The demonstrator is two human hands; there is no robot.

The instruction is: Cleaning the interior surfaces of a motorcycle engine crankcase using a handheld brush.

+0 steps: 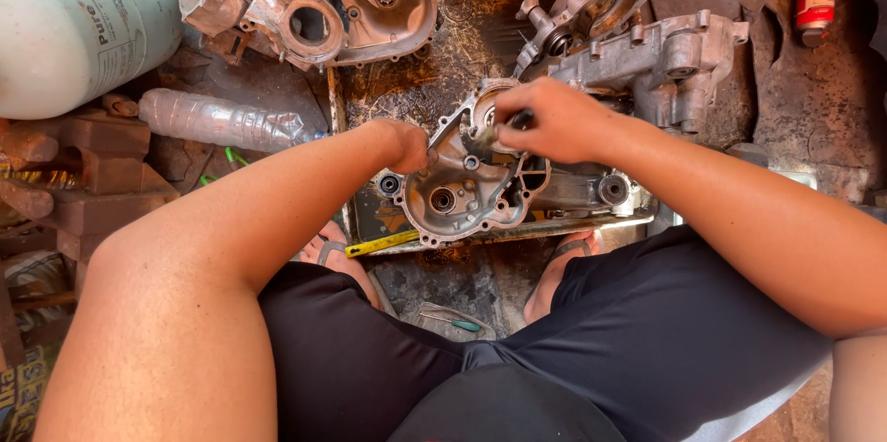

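Two hands work one engine casing [471, 188] at centre frame. Left hand [407, 146] grips its nine o'clock rim; right hand [545, 119] pinches a small brush [480, 139] at twelve o'clock. Grime remains inside, so cleaning appears incomplete.
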